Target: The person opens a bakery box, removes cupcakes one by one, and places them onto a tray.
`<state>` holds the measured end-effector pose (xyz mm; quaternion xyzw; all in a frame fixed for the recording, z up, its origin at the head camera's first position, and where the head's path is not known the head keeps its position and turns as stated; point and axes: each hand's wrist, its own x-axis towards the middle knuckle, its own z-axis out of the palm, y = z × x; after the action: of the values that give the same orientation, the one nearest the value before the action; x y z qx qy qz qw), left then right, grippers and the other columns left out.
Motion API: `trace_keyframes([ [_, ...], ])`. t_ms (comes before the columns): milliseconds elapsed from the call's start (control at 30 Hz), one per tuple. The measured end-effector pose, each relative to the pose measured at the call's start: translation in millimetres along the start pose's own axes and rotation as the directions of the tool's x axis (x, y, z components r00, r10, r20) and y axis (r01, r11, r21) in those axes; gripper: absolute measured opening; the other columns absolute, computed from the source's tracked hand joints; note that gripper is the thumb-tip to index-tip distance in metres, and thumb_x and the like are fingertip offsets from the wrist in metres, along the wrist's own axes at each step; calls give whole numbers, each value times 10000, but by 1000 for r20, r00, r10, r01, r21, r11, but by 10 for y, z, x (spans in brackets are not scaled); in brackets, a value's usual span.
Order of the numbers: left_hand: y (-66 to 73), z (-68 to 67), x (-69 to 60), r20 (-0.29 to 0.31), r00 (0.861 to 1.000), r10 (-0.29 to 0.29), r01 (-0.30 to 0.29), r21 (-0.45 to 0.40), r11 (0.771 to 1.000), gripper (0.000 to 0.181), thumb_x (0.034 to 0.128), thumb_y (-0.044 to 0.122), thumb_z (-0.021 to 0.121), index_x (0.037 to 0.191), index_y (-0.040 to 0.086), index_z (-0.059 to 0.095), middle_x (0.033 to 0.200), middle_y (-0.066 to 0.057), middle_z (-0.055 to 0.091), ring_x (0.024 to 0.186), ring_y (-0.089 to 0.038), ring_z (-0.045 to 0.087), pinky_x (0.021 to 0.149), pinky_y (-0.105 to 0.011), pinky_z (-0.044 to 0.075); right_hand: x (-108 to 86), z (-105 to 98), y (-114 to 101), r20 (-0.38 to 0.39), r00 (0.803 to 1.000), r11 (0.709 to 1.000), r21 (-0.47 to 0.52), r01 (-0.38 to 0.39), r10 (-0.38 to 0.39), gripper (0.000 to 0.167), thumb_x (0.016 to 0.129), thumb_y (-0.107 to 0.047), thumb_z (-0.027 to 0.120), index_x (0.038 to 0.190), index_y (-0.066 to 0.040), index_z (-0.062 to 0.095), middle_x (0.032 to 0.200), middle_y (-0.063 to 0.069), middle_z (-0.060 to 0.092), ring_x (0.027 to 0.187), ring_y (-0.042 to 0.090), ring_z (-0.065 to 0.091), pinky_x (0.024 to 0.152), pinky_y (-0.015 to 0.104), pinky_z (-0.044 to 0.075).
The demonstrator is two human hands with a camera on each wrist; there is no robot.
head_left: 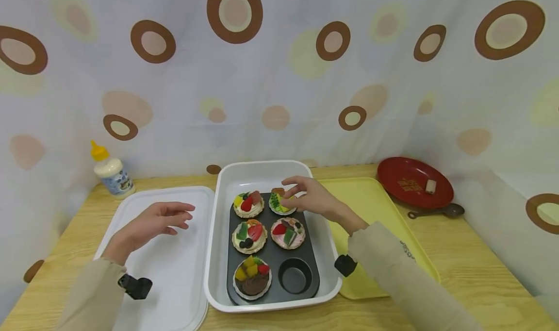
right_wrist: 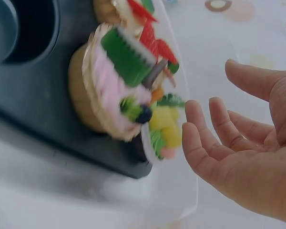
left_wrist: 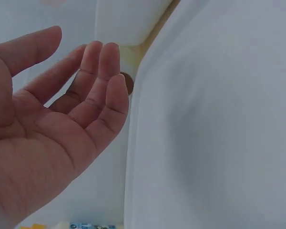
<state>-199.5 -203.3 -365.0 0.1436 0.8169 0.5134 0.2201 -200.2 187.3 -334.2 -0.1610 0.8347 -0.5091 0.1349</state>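
A dark muffin pan (head_left: 272, 273) lies inside a white deep tray (head_left: 279, 307). Several fruit-topped tarts fill its cups, among them a pink one (head_left: 287, 233) (right_wrist: 105, 86) and a chocolate one (head_left: 252, 278); the near right cup (head_left: 295, 275) holds nothing. My right hand (head_left: 312, 197) (right_wrist: 243, 148) hovers over the far right tart (head_left: 276, 202) (right_wrist: 164, 129), fingers relaxed, holding nothing; the right wrist view shows a gap between them. Above the flat white tray (head_left: 170, 273) at the left, my left hand (head_left: 150, 224) (left_wrist: 62, 119) hangs in the air, loosely bent and holding nothing.
A bottle with a yellow cap (head_left: 114, 175) stands at the back left. Right of the deep tray lies a yellow tray (head_left: 362, 200). Farther right are a red plate (head_left: 402, 175) bearing a small pale block (head_left: 430, 186), and a dark spoon (head_left: 453, 210). A patterned curtain (head_left: 279, 78) hangs behind.
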Motion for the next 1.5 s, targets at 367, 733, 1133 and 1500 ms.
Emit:
trace_keyframes([
  [367, -28, 550, 92, -100, 995, 17, -19, -24, 1000, 613, 939, 239, 625, 1402, -84, 389, 1204, -197, 575, 963, -252, 658, 762, -335, 519, -8, -143, 156, -32, 994, 993, -40, -108, 107, 541, 889, -161, 681, 1358, 11, 475, 1050, 136, 623, 948, 365, 626, 791, 425, 531],
  [733, 14, 635, 126, -80, 990, 116, -119, -36, 992, 609, 920, 112, 618, 1422, -100, 346, 1328, -288, 482, 1128, -390, 578, 853, -419, 517, -15, -193, 221, -21, 994, 991, -79, -105, 104, 493, 895, -157, 669, 1314, 46, 507, 1065, 166, 629, 904, 305, 642, 780, 395, 543],
  [1133, -68, 597, 152, -45, 988, 146, -150, -113, 982, 621, 897, 77, 635, 1411, -120, 349, 1383, -311, 432, 1143, -398, 569, 896, -414, 503, 57, -144, 262, -12, 996, 990, -102, -93, 93, 471, 865, -109, 688, 1280, 52, 535, 1025, 153, 638, 832, 217, 630, 754, 370, 540],
  [1500, -105, 618, 162, -55, 985, 162, -169, -151, 974, 607, 894, 64, 634, 1401, -129, 362, 1368, -323, 437, 1149, -407, 561, 856, -318, 515, 127, -128, 232, -31, 996, 987, -137, -89, 86, 475, 870, -100, 692, 1279, 77, 526, 1187, 233, 557, 1032, 342, 590, 845, 417, 509],
])
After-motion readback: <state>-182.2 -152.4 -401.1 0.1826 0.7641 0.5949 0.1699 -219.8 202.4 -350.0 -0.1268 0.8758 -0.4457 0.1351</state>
